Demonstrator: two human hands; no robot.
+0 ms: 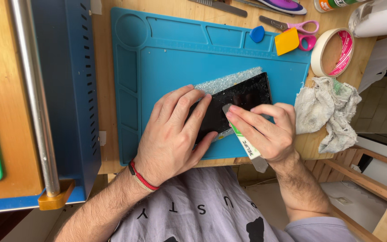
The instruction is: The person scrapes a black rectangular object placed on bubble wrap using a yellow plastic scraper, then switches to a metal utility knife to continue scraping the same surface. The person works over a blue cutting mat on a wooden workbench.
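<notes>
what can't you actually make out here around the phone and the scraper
Head view, the only one:
- Left part of the black screen: covered by the left hand.
- Tip of the flat scraper: pressed under the right hand fingers, so its contact with the glass is unclear.
- Bubble wrap: mostly hidden beneath the screen.
- Scissors: partly behind the yellow pick.
- Tools along the top edge of the blue mat: cut off by the frame.

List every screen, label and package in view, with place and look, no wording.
Phone screen: dark glossy rectangle on the blue mat, under the left hand.
Tool label: white-green strip on the flat tool in the right hand.
Tape roll: top right, cream ring, red-printed core.
</notes>
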